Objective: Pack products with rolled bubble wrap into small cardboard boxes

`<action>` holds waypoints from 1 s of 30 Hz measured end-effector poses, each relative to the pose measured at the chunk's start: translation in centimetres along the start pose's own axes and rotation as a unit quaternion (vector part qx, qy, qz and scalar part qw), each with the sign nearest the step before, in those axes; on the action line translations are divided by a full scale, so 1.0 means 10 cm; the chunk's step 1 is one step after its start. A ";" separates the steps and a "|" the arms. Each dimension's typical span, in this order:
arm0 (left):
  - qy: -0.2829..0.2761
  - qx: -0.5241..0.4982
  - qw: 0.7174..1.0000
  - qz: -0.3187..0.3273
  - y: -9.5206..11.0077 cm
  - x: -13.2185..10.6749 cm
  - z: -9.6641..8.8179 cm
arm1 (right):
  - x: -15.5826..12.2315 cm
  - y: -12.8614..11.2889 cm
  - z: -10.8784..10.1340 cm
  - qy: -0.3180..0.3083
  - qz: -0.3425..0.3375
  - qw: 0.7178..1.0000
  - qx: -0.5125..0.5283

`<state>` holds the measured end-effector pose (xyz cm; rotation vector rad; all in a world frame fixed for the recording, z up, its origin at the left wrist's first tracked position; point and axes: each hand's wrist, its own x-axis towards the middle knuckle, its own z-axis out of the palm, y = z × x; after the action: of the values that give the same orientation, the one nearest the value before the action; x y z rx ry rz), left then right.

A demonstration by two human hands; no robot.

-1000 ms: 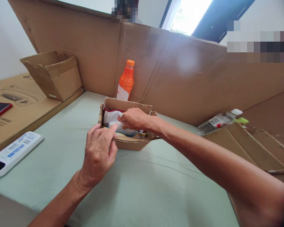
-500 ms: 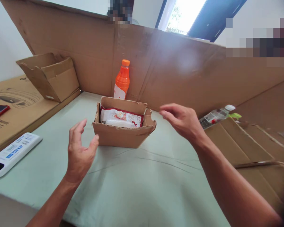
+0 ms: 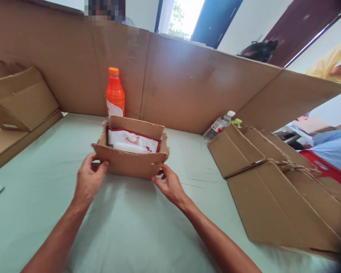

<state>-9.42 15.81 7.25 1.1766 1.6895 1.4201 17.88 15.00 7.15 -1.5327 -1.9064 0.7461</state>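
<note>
A small open cardboard box (image 3: 129,165) sits on the pale green table surface (image 3: 136,227). Inside it lie a red-and-white packet (image 3: 132,139) and a white item. My left hand (image 3: 88,181) grips the box's near left corner, fingers curled on the cardboard. At the near right corner my right hand (image 3: 170,185) holds the box, thumb and fingers touching its lower edge. An orange bottle (image 3: 115,94) with an orange cap stands upright just behind the box.
A tall cardboard wall (image 3: 187,83) runs along the back. Flattened cardboard pieces (image 3: 272,182) lie at the right, with a clear water bottle (image 3: 218,127) on its side beside them. An open cardboard box (image 3: 17,98) stands at the left. People sit beyond the wall.
Both hands were lifted away from the box half a second ago; now they have come down and gripped its two near corners. The view has shifted to the right.
</note>
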 end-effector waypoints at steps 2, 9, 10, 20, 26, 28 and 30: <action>-0.068 -0.034 0.997 0.020 0.04 0.00 0.29 | -0.41 0.22 -0.15 0.050 0.011 0.999 0.001; -0.291 -0.131 0.946 0.050 0.00 -0.35 1.48 | -1.12 0.97 -0.67 0.239 0.049 0.967 0.080; -0.320 -0.136 0.936 0.058 -0.04 -0.44 1.59 | -1.08 1.02 -0.70 0.245 0.040 0.963 0.105; -0.425 -0.109 0.891 0.116 -0.40 -0.86 1.89 | -0.74 0.99 -0.51 0.342 0.040 0.934 0.100; -0.399 -0.088 0.904 0.123 -0.34 -0.91 1.95 | -0.80 1.00 -0.56 0.310 0.071 0.941 0.114; -0.387 -0.082 0.910 0.125 -0.32 -0.92 1.97 | -0.75 1.01 -0.54 0.290 0.079 0.944 0.137; -0.380 -0.077 0.913 0.127 -0.29 -0.92 1.99 | -0.70 1.04 -0.54 0.267 0.101 0.943 0.172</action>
<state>11.20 15.55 -0.72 1.6216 0.8893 0.9978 29.91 10.47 2.62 -1.5218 -1.1694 0.6258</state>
